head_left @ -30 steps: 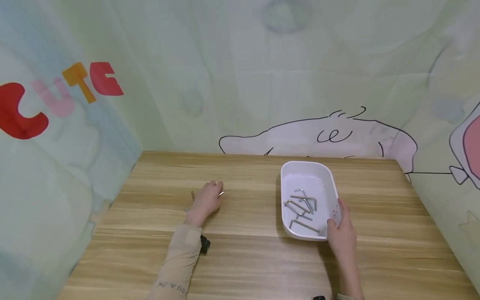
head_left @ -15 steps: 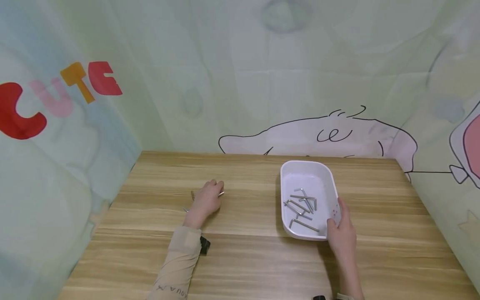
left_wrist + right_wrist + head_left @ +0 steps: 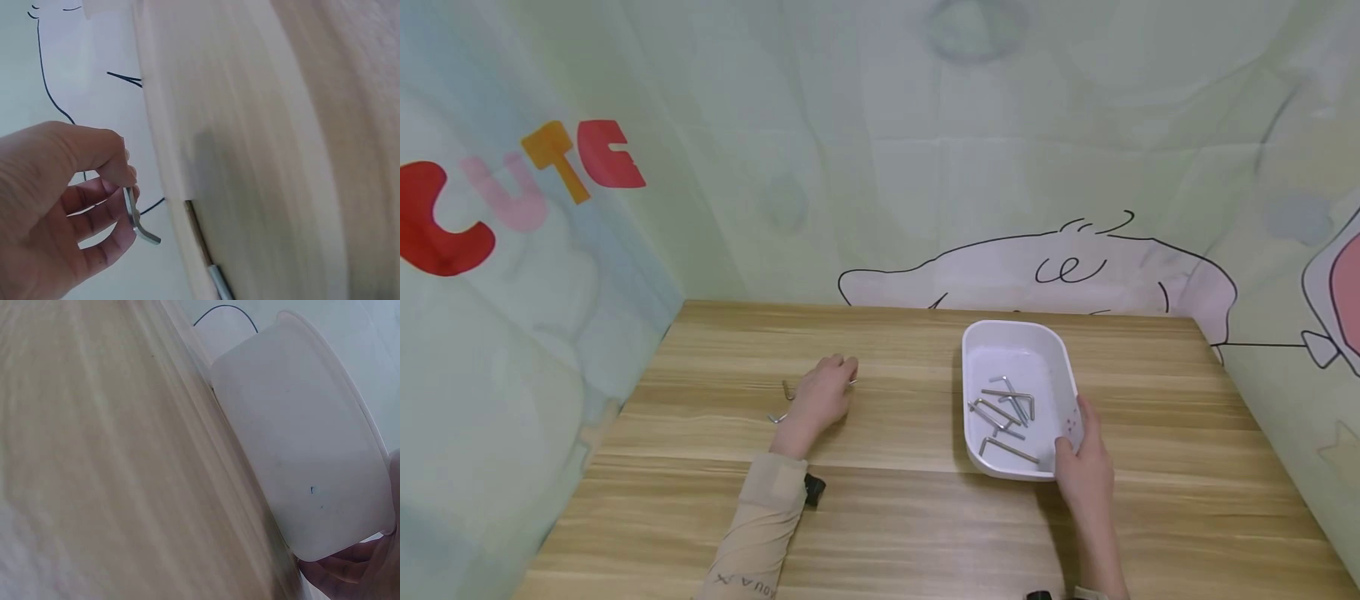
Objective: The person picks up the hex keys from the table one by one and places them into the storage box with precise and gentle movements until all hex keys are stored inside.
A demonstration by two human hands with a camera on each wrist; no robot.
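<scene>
My left hand (image 3: 822, 398) is over the left part of the table and pinches a hex key (image 3: 132, 215) between thumb and fingertips. Its short bent end sticks out below the fingers in the left wrist view. Two more hex keys lie beside this hand: a brownish one (image 3: 787, 391) and a silvery one (image 3: 777, 418), both partly hidden in the head view. My right hand (image 3: 1086, 467) grips a white tray (image 3: 1011, 354) at its near right corner, thumb over the rim. Inside the tray lie several loose hex keys (image 3: 1007, 396), crossing one another.
The wood-grain table (image 3: 895, 533) reaches back to a printed curtain (image 3: 880, 167) along its far edge. More curtain (image 3: 490, 350) hangs along the left side. A dark wrist strap (image 3: 814, 490) shows at the left sleeve.
My left hand has shifted slightly right with the hex key, so more of the two hex keys beside it shows. The right hand and tray stay in place.
</scene>
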